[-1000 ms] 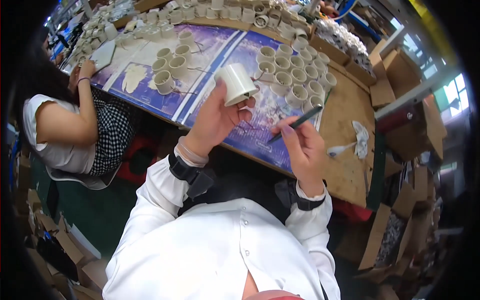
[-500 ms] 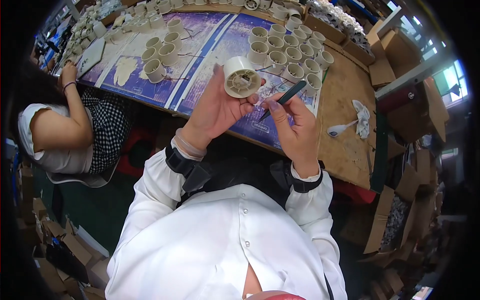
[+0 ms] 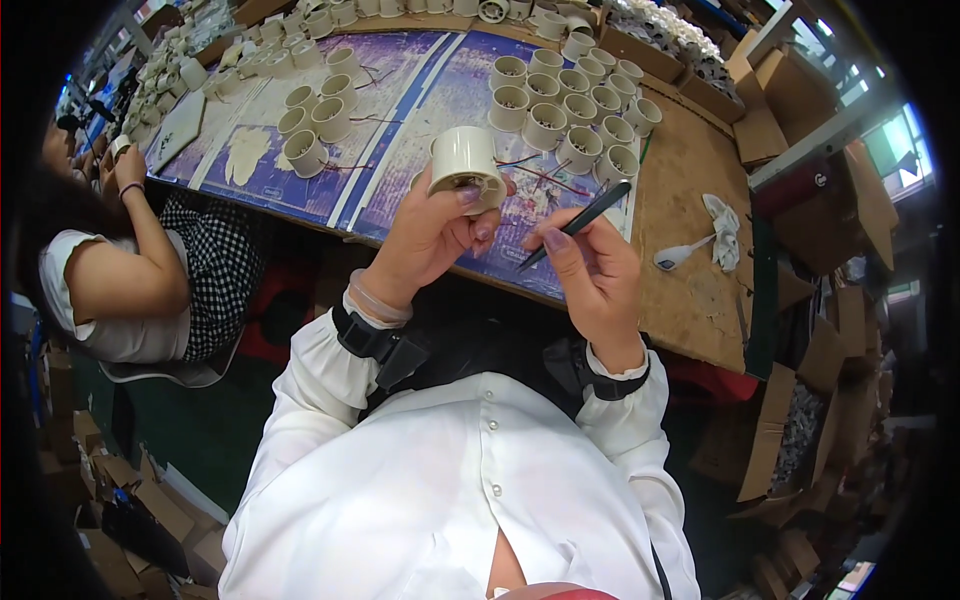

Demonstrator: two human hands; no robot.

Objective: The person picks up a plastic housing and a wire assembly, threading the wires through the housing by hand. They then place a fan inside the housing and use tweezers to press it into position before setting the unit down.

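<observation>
My left hand (image 3: pixel 425 235) is closed around a cream-white plastic cup-shaped housing (image 3: pixel 465 152), held up over the near edge of the table. Its smooth side wall faces me, and its lower end is partly covered by my thumb and fingers. In my right hand (image 3: pixel 600 275), fingers pinch dark pointed tweezers (image 3: pixel 596 208), slanting with the tip down and left. The tip is apart from the housing. Thin red and dark wires (image 3: pixel 550 178) stretch over the table just right of the housing; where they start is hard to see.
Several similar housings (image 3: pixel 545 125) with parts inside stand in rows behind my hands, others (image 3: pixel 305 152) to the left. A white spoon-like tool (image 3: pixel 675 257) and a crumpled cloth (image 3: pixel 724 232) lie on the brown board at right. A co-worker (image 3: pixel 120 270) sits at left.
The housing has tilted in my left hand: its spoked end, which faced me, now points downward, and my thumb lies over its lower rim. My right hand with the tweezers has shifted slightly right and down.
</observation>
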